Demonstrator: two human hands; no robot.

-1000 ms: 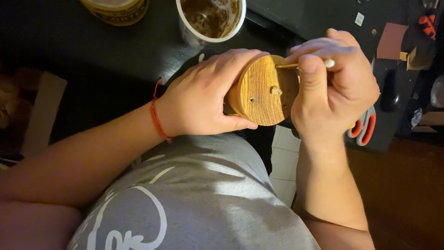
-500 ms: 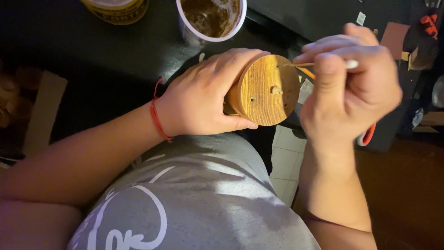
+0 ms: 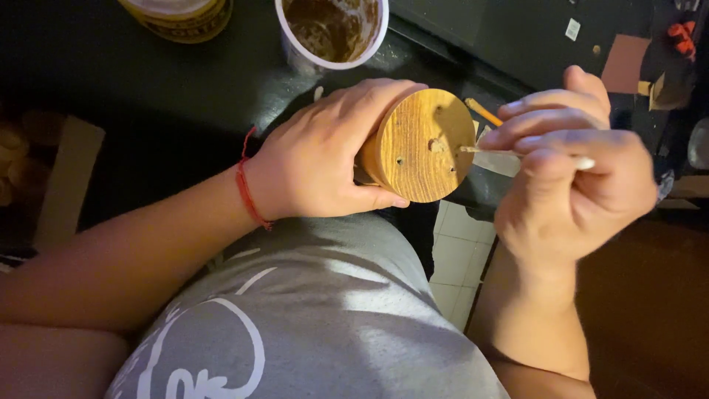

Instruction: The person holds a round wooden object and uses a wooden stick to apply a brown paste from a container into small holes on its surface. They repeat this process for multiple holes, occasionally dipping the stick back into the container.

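Observation:
My left hand (image 3: 325, 159) grips a round wooden piece (image 3: 425, 148) from the side, its flat grained face turned toward me. That face has a few small holes and a dab of putty near the middle. My right hand (image 3: 569, 185) pinches a thin white stick (image 3: 517, 154), and its tip touches the right part of the wooden face. A red string bracelet (image 3: 247, 188) circles my left wrist.
A white cup of brown paste (image 3: 332, 29) stands on the dark table (image 3: 148, 81) above my hands, with a yellow-labelled jar (image 3: 181, 11) to its left. An orange pencil (image 3: 484, 112) lies behind the wood. White floor tiles (image 3: 454, 258) show below.
My right hand has drawn back to the right of the wooden face, and the stick's tip now touches it from the right side. The left hand keeps its hold.

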